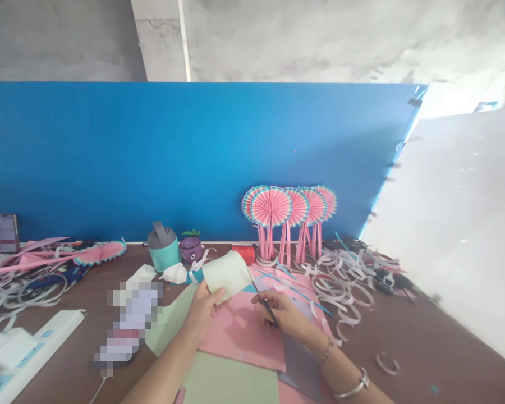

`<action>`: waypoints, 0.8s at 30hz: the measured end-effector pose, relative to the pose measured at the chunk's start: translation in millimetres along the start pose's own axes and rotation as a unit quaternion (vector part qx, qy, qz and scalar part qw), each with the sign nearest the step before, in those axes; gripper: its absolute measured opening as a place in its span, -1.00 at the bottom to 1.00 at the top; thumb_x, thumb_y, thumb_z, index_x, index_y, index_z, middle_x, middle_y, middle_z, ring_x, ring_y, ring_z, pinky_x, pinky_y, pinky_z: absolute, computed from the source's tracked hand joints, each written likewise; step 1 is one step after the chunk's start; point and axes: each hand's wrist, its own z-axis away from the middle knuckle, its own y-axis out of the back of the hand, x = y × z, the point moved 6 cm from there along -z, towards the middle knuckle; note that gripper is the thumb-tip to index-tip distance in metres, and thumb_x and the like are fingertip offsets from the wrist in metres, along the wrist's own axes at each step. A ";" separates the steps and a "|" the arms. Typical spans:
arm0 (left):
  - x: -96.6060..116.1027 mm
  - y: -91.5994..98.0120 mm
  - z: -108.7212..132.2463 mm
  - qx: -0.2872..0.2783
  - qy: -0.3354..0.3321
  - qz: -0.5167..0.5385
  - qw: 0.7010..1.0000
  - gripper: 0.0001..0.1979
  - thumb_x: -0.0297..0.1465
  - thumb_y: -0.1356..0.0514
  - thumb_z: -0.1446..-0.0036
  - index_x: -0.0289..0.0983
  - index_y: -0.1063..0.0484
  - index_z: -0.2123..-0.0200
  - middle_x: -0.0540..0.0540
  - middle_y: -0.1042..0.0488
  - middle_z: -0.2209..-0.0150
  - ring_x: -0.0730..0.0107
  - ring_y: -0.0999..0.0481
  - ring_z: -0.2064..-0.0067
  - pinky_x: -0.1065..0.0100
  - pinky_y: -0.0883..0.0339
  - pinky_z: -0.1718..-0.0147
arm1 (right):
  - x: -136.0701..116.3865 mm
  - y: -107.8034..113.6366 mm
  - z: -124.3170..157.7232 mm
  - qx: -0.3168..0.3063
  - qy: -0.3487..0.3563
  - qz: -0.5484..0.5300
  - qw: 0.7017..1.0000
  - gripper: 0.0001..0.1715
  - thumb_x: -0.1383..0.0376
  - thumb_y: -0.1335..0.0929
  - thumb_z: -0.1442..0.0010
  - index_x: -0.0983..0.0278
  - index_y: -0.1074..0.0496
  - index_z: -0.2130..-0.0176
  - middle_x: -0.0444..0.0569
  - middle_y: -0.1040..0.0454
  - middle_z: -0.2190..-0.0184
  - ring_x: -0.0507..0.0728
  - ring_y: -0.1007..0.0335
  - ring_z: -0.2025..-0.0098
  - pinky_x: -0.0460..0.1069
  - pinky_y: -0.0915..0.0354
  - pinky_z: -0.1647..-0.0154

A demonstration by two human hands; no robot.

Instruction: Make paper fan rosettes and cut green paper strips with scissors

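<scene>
In the head view my left hand (206, 306) grips a pale cream-green sheet of paper (227, 273) that curves over at its top. My right hand (280, 314) is closed around a pair of scissors (266, 306), whose blades point up and left at the paper's right edge. Whether the blades are parted I cannot tell. Beneath both hands lies a pink sheet (244, 331) on top of a light green sheet (231, 379). A greyish-purple sheet (301, 367) shows to the right.
Several pink paper rosettes (271, 206) stand against the blue partition (151, 151). Curled paper strips (340, 286) heap up at right. Behind my left hand are a teal jug (163, 249) and a purple cup (191, 248). A white power strip (37, 356) lies at left.
</scene>
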 end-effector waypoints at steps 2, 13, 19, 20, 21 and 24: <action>-0.7 0.7 -0.8 -0.002 -0.001 -0.001 1.000 -0.35 -0.40 -0.36 0.19 -0.18 -0.28 -0.04 -0.17 -0.47 0.01 0.13 -0.45 -0.01 0.29 -0.41 0.19 | 0.7 0.1 -0.7 0.000 0.004 0.003 1.000 -0.70 0.12 -0.37 -0.03 0.27 -0.42 0.29 -0.21 -0.29 0.69 -0.03 -0.17 0.65 -0.13 -0.04 0.64; -1.0 1.3 -2.0 -0.006 -0.005 0.001 1.000 -0.32 -0.40 -0.37 0.18 -0.18 -0.26 -0.07 -0.19 -0.45 -0.01 0.11 -0.43 -0.03 0.26 -0.41 0.17 | 2.9 0.4 -1.8 0.005 0.001 0.003 1.000 -0.72 0.14 -0.39 -0.01 0.27 -0.41 0.31 -0.23 -0.24 0.68 -0.04 -0.14 0.67 -0.13 -0.05 0.65; -1.9 1.5 -1.7 -0.007 -0.006 0.002 1.000 -0.33 -0.39 -0.36 0.17 -0.18 -0.26 -0.07 -0.18 -0.45 -0.01 0.12 -0.43 -0.03 0.27 -0.41 0.16 | 2.5 0.8 -2.2 0.012 -0.001 0.021 1.000 -0.75 0.16 -0.39 0.00 0.27 -0.41 0.33 -0.24 -0.21 0.69 -0.05 -0.10 0.67 -0.13 -0.04 0.65; -1.8 1.2 -1.6 -0.009 -0.007 0.003 1.000 -0.33 -0.39 -0.36 0.17 -0.18 -0.26 -0.07 -0.17 -0.45 -0.02 0.13 -0.43 -0.04 0.27 -0.40 0.15 | 3.2 1.0 -2.6 0.012 -0.002 0.020 1.000 -0.75 0.16 -0.39 0.00 0.27 -0.41 0.33 -0.25 -0.19 0.69 -0.06 -0.09 0.67 -0.14 -0.04 0.65; -1.5 0.8 -1.4 -0.010 -0.006 0.004 1.000 -0.34 -0.39 -0.36 0.16 -0.18 -0.26 -0.07 -0.17 -0.45 -0.02 0.13 -0.43 -0.04 0.27 -0.40 0.15 | 4.2 1.0 -3.1 0.011 -0.002 0.017 1.000 -0.76 0.16 -0.38 -0.01 0.28 -0.41 0.33 -0.25 -0.18 0.69 -0.06 -0.07 0.67 -0.14 -0.04 0.65; -0.7 0.4 -0.7 -0.007 -0.004 0.000 1.000 -0.33 -0.39 -0.36 0.17 -0.18 -0.25 -0.07 -0.17 -0.44 -0.03 0.12 -0.42 -0.04 0.27 -0.40 0.15 | 6.3 1.1 -4.3 0.005 0.002 0.005 1.000 -0.76 0.16 -0.35 -0.04 0.29 -0.40 0.33 -0.26 -0.15 0.70 -0.07 -0.04 0.68 -0.14 -0.03 0.65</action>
